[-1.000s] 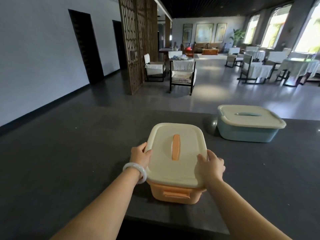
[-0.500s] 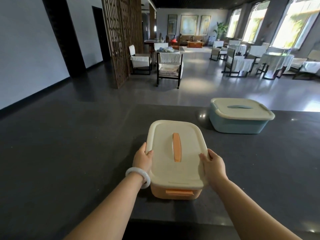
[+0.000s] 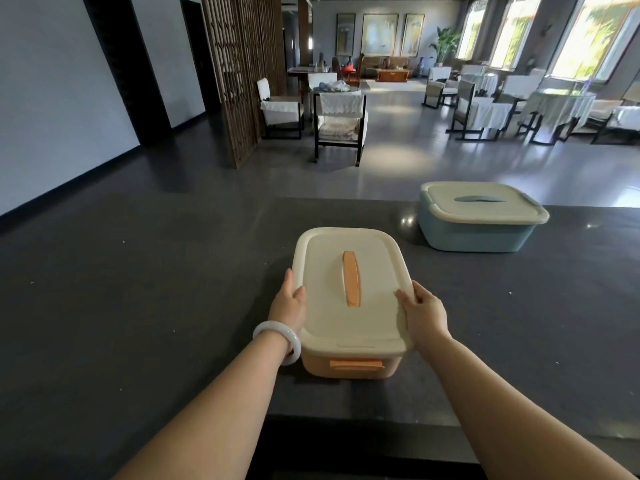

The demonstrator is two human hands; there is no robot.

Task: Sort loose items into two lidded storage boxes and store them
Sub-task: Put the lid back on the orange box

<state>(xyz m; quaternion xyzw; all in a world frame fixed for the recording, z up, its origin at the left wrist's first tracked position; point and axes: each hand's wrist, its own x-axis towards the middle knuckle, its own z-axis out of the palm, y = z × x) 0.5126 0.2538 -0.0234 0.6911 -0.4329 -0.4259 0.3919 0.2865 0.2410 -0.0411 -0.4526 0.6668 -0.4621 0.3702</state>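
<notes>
Dark table [image 3: 519, 323] holds the orange box [image 3: 317, 369], its lid [image 3: 318, 292] grasped between left grip [image 3: 289, 303] and right grip [image 3: 424, 311].

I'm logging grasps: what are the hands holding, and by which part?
The left hand and right hand grip the orange storage box by the opposite side edges of its cream lid, near the front.

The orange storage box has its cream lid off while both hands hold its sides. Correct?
Not quite: the cream lid is on the orange storage box, as the head view shows. The left hand and right hand do hold its sides.
</notes>
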